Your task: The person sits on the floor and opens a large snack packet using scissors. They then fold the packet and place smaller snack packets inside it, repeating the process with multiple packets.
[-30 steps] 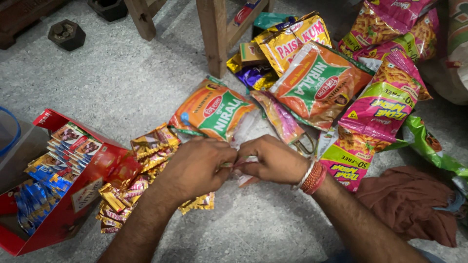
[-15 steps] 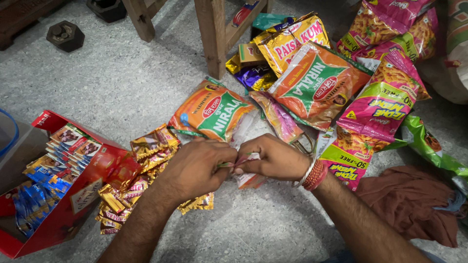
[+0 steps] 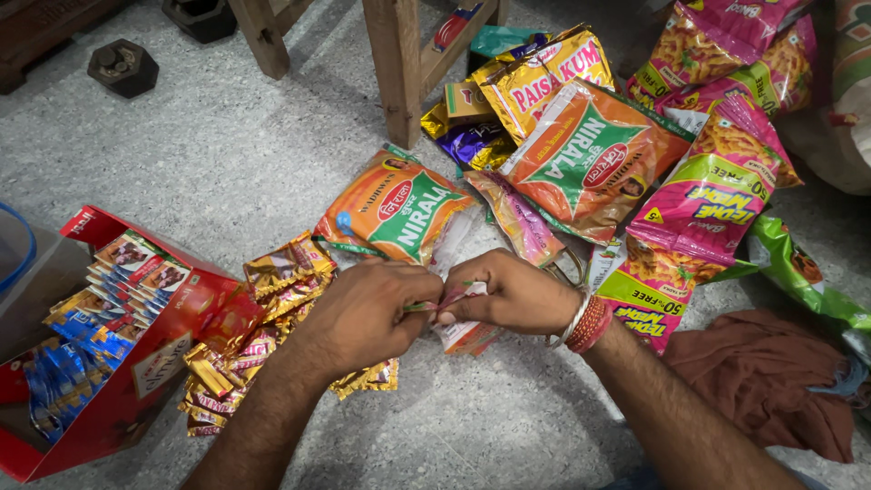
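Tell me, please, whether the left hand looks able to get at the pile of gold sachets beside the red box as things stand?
Probably yes. The pile of gold sachets lies open on the floor right beside the left hand, with nothing over it. But that hand shares a grip on a small packet with the right hand, so it would have to let go first.

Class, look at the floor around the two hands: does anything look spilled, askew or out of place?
Yes. Gold sachets spill in a loose heap beside the tipped red box, and snack packets lie overlapped at all angles on the floor. Both hands pinch a small packet.
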